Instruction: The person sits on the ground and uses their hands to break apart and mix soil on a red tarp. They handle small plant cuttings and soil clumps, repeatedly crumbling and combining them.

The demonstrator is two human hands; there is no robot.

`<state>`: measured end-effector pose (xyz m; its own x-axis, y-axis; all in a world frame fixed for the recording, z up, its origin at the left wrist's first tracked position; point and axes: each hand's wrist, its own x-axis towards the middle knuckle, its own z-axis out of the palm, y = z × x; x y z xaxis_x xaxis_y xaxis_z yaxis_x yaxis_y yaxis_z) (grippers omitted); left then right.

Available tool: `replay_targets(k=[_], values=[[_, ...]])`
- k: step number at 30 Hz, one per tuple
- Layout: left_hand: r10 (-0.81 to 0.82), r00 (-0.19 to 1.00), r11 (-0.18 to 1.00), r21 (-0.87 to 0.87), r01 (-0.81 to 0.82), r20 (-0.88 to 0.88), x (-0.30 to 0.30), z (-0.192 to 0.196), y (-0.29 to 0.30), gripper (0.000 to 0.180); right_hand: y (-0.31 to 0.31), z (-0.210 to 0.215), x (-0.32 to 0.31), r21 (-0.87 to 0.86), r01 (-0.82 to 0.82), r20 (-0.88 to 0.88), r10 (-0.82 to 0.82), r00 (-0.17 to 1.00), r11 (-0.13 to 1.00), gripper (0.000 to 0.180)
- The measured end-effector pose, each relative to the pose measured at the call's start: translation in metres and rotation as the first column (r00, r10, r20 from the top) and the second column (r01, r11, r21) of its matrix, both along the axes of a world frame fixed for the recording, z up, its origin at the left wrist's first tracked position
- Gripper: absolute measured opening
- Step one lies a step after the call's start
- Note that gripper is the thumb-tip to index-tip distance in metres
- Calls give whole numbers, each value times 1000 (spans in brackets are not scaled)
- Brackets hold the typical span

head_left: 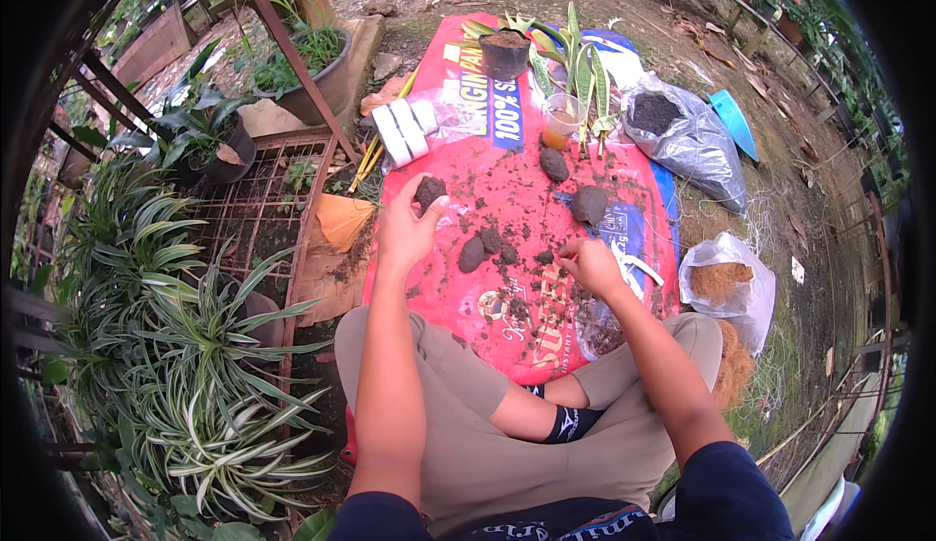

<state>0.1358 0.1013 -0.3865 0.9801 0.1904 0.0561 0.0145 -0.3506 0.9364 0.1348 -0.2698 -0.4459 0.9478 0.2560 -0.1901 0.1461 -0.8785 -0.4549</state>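
My left hand (406, 233) is raised over the left side of a red plastic sheet (526, 312), its fingers closed around a dark ball of soil (429, 191). Low over the sheet's right half, my right hand (595, 268) has its fingertips pinched together beside a small soil clump (544, 257); anything between them is too small to make out. Between my hands lie an oval soil lump (472, 254) and a few crumbly clumps (490, 240). Farther off are a larger soil ball (589, 205) and another lump (554, 164). A white-handled tool (641, 266) lies partly behind my right hand.
At the sheet's far end stand a black pot of soil (505, 58), a plastic cup (563, 124) and leafy cuttings (585, 78). A white bundle (404, 133) lies left. Right are a bag of black material (687, 141), a blue scoop (733, 124) and a fibre bag (729, 288).
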Motion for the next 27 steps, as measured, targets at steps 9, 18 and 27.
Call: replay_targets(k=[9,18,27], values=[[10,995,947,322,23,-101,-1,-13,-12,57,90,-48,-15,149,292,32,-299,954,945,26],[47,999,970,237,-48,10,7,-27,3,55,81,-60,-10,294,355,123,-404,907,887,20],[46,998,980,193,-52,35,5,-34,19,54,127,-42,4,-28,118,146,-113,983,993,30]])
